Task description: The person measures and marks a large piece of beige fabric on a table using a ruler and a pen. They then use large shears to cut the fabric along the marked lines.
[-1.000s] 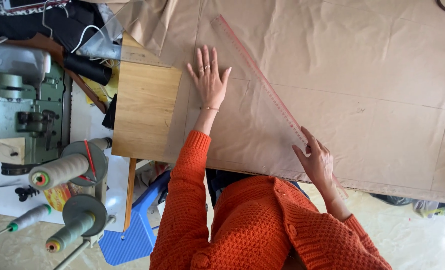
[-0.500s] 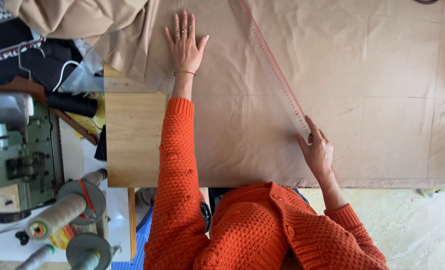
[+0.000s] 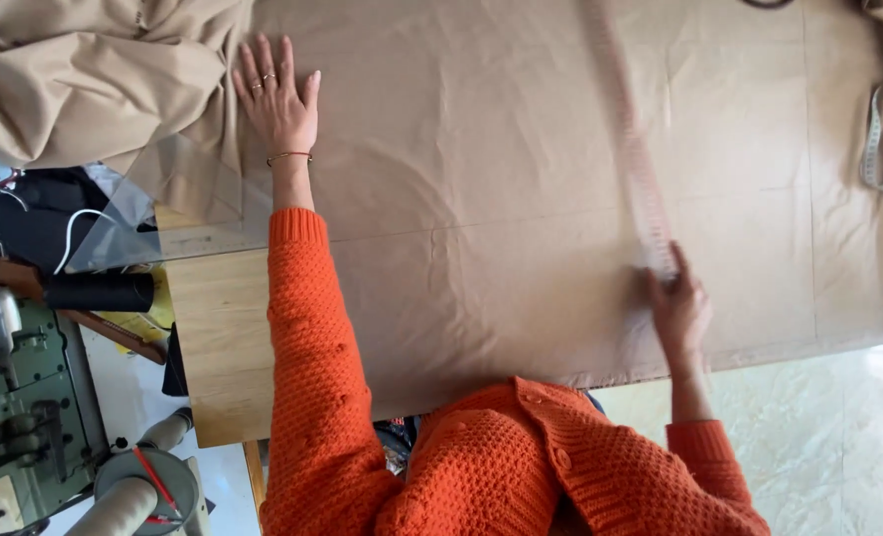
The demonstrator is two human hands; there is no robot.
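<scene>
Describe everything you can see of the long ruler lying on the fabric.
The ruler is a long, narrow, clear strip with a reddish tint and fine markings along its length. It looks like plastic and appears blurred. It lies flat on the tan fabric, running at a slight diagonal from near the top edge of the picture down towards the person. The right hand touches its near end; the left hand rests flat on the fabric, well apart from it.

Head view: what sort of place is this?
Probably a sewing or tailoring workshop. Tan fabric covers a wooden table, a long clear ruler lies on it, a sewing machine with thread cones stands alongside.
</scene>
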